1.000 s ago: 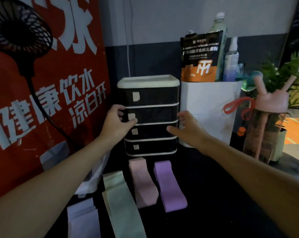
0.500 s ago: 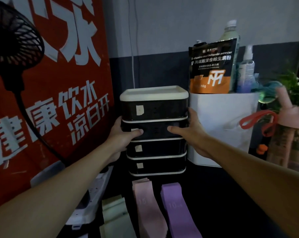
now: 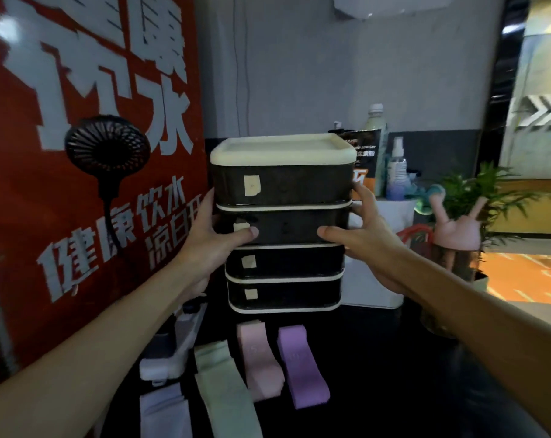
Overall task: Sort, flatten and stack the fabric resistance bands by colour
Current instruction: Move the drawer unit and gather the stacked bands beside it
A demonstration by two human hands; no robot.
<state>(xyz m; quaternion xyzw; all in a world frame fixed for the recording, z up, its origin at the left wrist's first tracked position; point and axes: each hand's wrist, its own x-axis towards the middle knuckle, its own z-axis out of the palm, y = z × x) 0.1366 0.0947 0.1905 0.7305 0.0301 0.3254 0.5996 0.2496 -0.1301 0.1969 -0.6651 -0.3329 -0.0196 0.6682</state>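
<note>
1. The black four-drawer plastic organiser with a cream lid [image 3: 299, 184] is gripped at its second drawer. The left hand [image 3: 214, 245] and right hand [image 3: 359, 238] are wrapped round its sides, with the thumbs pressed across the front.
2. It is best kept upright, so that no drawer slides out.
3. The mint-green fabric band [image 3: 223, 393], pink fabric band [image 3: 258, 361] and purple fabric band [image 3: 301, 368] lie flat just in front of it and should be left undisturbed.

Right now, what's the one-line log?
left hand, right hand: grip black four-drawer plastic tower | mint fabric band, pink fabric band, purple fabric band: flat on black table
</note>
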